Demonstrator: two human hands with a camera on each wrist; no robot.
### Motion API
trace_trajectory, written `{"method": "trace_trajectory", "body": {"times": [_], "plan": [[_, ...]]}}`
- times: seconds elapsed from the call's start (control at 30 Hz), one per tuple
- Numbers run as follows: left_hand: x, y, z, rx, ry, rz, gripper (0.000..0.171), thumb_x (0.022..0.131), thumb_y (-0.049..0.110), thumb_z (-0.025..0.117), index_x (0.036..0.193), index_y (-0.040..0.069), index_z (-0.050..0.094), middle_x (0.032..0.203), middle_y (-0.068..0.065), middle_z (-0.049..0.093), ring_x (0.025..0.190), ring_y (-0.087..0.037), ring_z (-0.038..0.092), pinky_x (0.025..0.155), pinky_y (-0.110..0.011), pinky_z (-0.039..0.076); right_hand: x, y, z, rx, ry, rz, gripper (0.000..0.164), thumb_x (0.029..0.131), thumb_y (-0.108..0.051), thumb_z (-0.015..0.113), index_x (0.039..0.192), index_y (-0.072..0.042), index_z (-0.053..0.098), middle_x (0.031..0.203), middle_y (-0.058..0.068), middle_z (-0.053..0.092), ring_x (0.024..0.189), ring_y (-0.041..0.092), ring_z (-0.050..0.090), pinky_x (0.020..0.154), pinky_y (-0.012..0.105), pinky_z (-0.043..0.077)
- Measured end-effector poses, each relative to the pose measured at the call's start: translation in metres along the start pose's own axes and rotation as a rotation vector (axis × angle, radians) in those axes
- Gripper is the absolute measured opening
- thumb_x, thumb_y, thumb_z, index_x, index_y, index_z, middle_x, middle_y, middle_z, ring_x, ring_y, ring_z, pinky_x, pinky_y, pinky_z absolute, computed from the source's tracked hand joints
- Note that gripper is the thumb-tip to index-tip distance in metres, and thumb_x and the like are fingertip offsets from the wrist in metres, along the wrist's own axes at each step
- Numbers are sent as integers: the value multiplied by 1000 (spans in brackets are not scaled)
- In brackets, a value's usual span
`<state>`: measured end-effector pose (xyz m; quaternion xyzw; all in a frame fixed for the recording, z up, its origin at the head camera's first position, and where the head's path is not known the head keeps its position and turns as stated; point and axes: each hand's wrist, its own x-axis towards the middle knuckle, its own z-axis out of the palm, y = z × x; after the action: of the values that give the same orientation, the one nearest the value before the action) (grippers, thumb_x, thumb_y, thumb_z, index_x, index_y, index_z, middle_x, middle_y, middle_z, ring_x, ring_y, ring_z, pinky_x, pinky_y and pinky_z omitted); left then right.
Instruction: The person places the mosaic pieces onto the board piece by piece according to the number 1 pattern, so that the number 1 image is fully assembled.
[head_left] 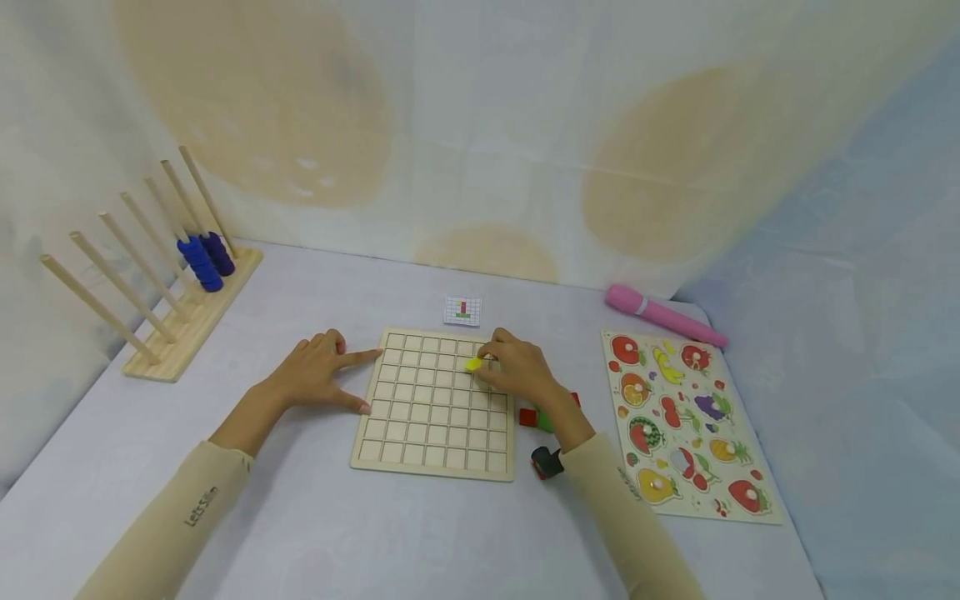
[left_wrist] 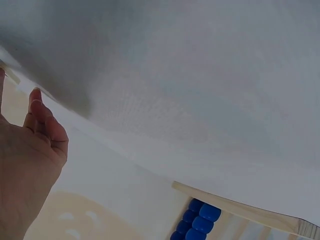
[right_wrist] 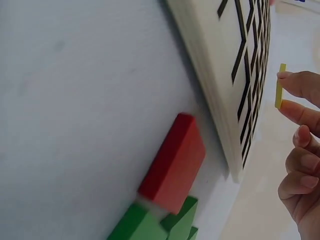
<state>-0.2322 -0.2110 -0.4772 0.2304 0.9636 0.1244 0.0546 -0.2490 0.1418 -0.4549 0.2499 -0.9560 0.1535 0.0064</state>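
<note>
A square wooden grid board (head_left: pixel 426 414) lies flat before me, its cells bare. My left hand (head_left: pixel 318 372) is at the board's left side, index finger and thumb extended to its edge; the left wrist view shows part of this hand (left_wrist: pixel 30 165) at the far left. Over the upper right cells, my right hand (head_left: pixel 522 367) pinches a thin yellow tile (head_left: pixel 473 364) between thumb and index finger. The right wrist view shows the tile (right_wrist: pixel 280 90) edge-on, above the board's surface. Partly under the right forearm lie a red tile (head_left: pixel 528 417) and green tiles (head_left: pixel 544 422).
A small pattern card (head_left: pixel 462 311) lies behind the board. At the left stands a wooden peg rack (head_left: pixel 197 321) with blue beads (head_left: pixel 201 265). On the right are a fruit puzzle board (head_left: pixel 678 442) and a pink stick (head_left: pixel 667 317). A small black object (head_left: pixel 546 462) is near the right sleeve.
</note>
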Motion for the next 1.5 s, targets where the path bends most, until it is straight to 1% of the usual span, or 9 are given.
{"method": "trace_trajectory", "body": {"times": [0.23,0.33,0.47,0.6,0.8,0.97,1.13,1.3,1.5], "plan": [[0,0,0,7,2,7,100,60,84,69,145,33,52,104,-10,45,86,-23,39,73,-36,29,12,-11,2,-16,-8,-42,28,87,-36,76,105,-14,76,94,0,56,65,10,46,57,21,39],[0,0,0,8,8,10,100,60,83,70,144,33,52,104,-10,46,85,-22,39,73,-36,29,17,-16,3,-17,-11,-55,29,87,-36,76,105,-14,76,94,0,56,67,10,48,58,22,41],[2,0,3,11,9,7,100,60,84,70,144,34,52,104,-9,46,85,-22,39,73,-35,29,22,-24,5,-13,-38,-55,30,88,-37,75,107,-14,76,95,0,56,70,9,51,61,23,43],[2,-1,5,10,7,6,100,60,84,69,145,34,51,104,-9,45,86,-22,39,73,-35,29,27,-29,7,-45,-60,-75,31,89,-39,73,109,-15,76,97,-1,57,68,9,48,58,22,41],[1,-1,3,5,7,16,99,61,83,69,145,34,51,104,-9,45,86,-22,39,73,-35,29,34,-35,11,-78,-62,-116,32,90,-38,73,111,-14,76,98,0,58,69,8,49,55,21,41],[1,1,1,5,6,16,97,62,80,72,145,34,51,104,-8,45,86,-21,40,74,-35,30,41,-42,15,-100,-89,-107,31,91,-37,72,113,-14,75,98,1,56,67,9,47,54,20,38],[2,1,1,9,5,16,97,62,80,72,145,34,51,105,-9,46,86,-21,40,74,-35,31,45,-47,18,-128,-106,-92,32,93,-38,70,116,-15,74,97,0,55,64,8,45,52,18,36],[1,1,0,3,1,14,97,62,80,72,145,34,51,105,-9,46,86,-22,41,74,-36,31,46,-48,21,-122,-117,-71,33,93,-39,68,117,-16,74,100,0,55,65,8,46,53,19,37],[1,-1,1,4,-6,6,98,62,81,71,145,34,51,104,-9,46,85,-21,40,73,-36,30,46,-49,23,-97,-109,-47,32,92,-38,69,117,-19,74,101,1,58,66,9,46,54,20,38]]}}
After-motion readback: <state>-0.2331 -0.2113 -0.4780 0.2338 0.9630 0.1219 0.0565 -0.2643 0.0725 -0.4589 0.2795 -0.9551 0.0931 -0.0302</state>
